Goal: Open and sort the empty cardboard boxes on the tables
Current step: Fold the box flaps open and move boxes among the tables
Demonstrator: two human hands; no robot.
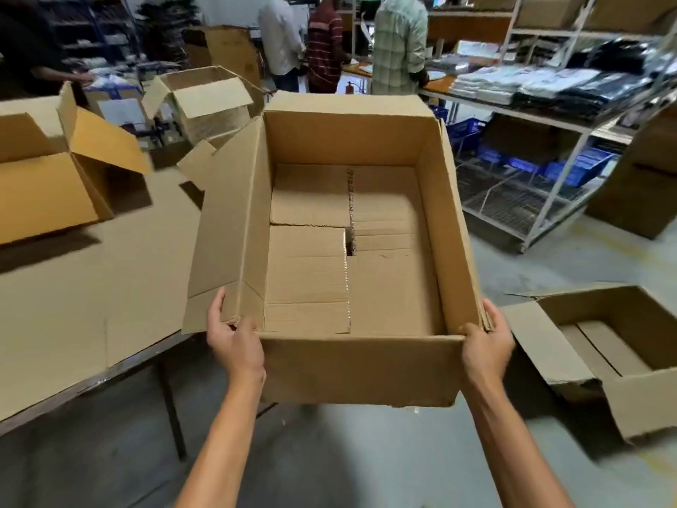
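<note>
both hands, left hand (234, 342) and right hand (485, 346), grip the near corners of an opened, empty box (348, 251) held beside the table (91, 287), where two open boxes (55, 170) wait, probably still unsorted

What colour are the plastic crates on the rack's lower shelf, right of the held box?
The crates are blue, seen in the head view.

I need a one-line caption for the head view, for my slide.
The left hand and right hand grip the near corners of an open empty cardboard box.
</note>
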